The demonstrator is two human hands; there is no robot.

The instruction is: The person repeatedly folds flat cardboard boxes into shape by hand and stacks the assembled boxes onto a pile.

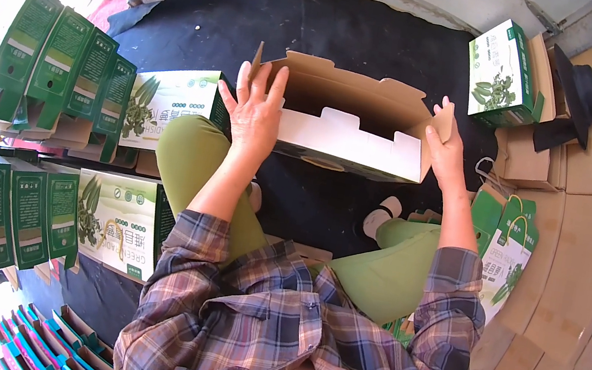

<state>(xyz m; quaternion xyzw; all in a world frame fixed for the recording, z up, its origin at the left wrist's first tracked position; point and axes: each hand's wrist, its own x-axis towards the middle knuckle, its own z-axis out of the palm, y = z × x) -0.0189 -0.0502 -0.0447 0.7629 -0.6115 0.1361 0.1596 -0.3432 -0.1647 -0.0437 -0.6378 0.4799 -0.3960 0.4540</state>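
Observation:
An open cardboard box [349, 141], white outside and brown inside, stands in front of me with its top facing up. Its interior is bare in the part I can see. My left hand [255, 110] lies against the box's left end, fingers stretched and spread beside a raised end flap [256, 62]. At the other end, my right hand [447, 151] holds the right end flap [441, 123], with the thumb on the near side and fingers behind it. Tabbed edges stick up along both long walls.
Green and white printed boxes [70, 68] stand in rows on my left, with a carton [119, 219] nearer me. Another printed box [495, 73] sits at the far right beside a black hat-like object [581, 95]. Brown cartons [582, 261] and paper bags with handles [505, 257] line my right.

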